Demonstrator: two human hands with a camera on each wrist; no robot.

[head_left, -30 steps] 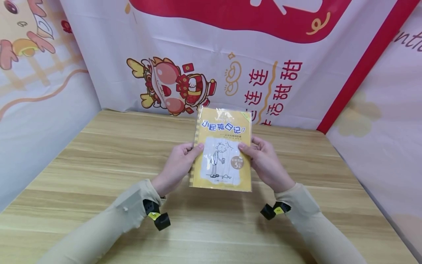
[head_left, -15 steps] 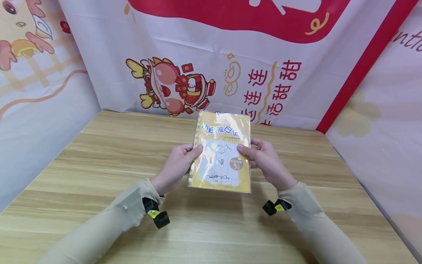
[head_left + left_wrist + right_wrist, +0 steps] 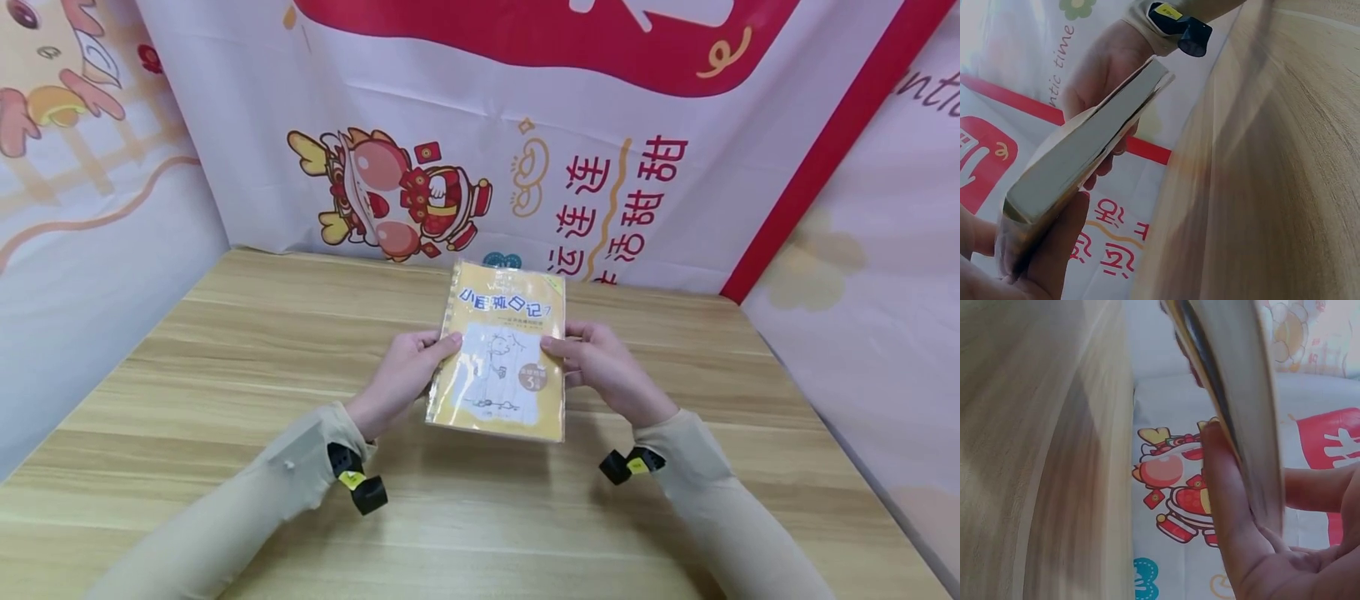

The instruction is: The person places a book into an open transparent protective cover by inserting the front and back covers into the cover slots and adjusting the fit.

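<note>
A yellow paperback book in a clear plastic cover is held up over the table, its front cover facing the head camera. My left hand grips the spine side, thumb on the cover and fingers behind. On the opposite edge my right hand pinches it the same way. The left wrist view shows the white page block of the book edge-on between both hands. In the right wrist view, the fingers lie along the back of the book, with the thumb on its other side.
A wood-grain table spreads beneath the hands. Behind it hangs a white and red printed cloth, with further printed cloths at the left and right sides. Black wrist cameras are strapped over the beige sleeves.
The top of the book has tipped down and slightly toward me, uncovering more of the backdrop print. The right hand has lowered slightly; both hands keep their hold.
</note>
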